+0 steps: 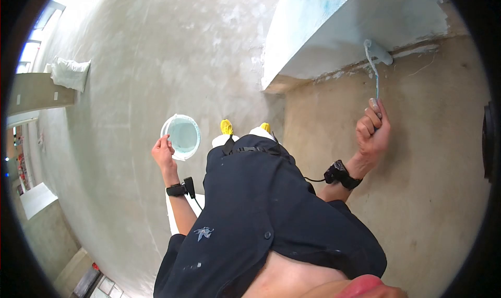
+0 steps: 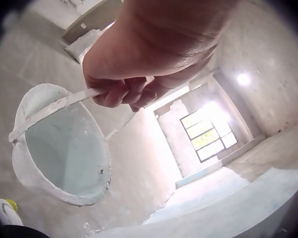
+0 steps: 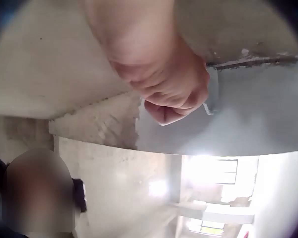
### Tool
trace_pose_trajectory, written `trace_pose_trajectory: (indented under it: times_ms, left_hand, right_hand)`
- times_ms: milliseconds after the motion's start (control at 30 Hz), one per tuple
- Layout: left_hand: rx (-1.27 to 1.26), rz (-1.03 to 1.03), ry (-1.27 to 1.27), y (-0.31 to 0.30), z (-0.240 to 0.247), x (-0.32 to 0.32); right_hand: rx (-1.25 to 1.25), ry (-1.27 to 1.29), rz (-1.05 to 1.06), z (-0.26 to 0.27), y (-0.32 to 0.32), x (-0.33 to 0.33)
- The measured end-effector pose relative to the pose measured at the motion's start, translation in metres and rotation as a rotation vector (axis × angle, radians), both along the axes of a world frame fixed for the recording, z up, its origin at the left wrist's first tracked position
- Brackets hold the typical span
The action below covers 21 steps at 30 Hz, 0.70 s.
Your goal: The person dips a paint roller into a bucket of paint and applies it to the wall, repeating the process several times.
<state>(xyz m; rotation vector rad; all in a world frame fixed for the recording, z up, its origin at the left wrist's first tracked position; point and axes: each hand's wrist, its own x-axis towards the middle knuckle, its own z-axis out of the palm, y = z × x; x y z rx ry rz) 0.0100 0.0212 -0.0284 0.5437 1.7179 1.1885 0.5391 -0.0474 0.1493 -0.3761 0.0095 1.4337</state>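
- The left hand (image 1: 164,154) has its fingers curled round the handle (image 2: 54,106) of a white bucket (image 1: 197,136), pinching the thin, paint-crusted strip.
- The bucket is open, with a whitish crust on its rim and pale blue-green inner walls. It is beside the person's feet, to their left, over the grey floor (image 1: 130,84).
- The right hand (image 1: 373,131) is closed round the grip end of a paint roller (image 1: 375,74); its fingers hide most of the grip.
- The roller's bent rod is coated with pale paint, and its sleeve (image 1: 383,55) is at the long edge of the painted surface (image 1: 323,42), near the seam with the bare brownish surface (image 1: 417,141), well apart from the painted surface's pointed corner by the feet. Whether the sleeve touches the painted surface, I cannot tell.
- Flaky, uneven pale patches run along that seam.
- The person wears dark clothing (image 1: 245,193) with pale marks on it, and yellow shoes (image 1: 226,127).
- A black strapped device sits on each wrist.
- A white bag (image 1: 70,74) lies on a ledge (image 1: 39,92) at the far left.
- The left wrist view shows a bright window (image 2: 208,131) with dark bars.
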Motion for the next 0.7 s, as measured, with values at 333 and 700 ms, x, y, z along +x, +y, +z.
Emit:
trace_pose_trajectory:
  times_ms: [333, 700]
  left_hand:
    - [0.006, 0.015, -0.037, 0.0, -0.008, -0.004]
    - [0.007, 0.0, -0.025, -0.001, -0.003, -0.001]
  right_hand:
    - [-0.26, 0.026, 0.041, -0.036, 0.006, 0.01]
    - [-0.411, 0.285, 0.229, -0.174, 0.063, 0.017]
